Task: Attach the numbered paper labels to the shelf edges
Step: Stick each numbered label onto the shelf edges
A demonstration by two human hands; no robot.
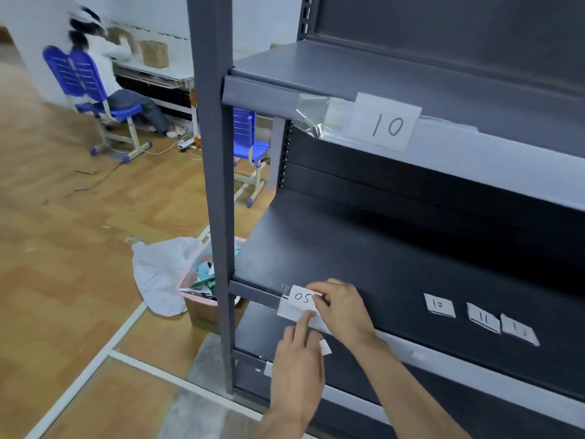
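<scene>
Head view: white label (303, 298) reads "05".

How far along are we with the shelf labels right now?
Done: the large 10 label is taped to the upper shelf edge. In hand: the 05 label is at the middle shelf edge, the right hand pinching its right end while the left hand presses a finger below it. Left: three loose labels, marked 10, 11 and 12, lie on the middle shelf.
</scene>
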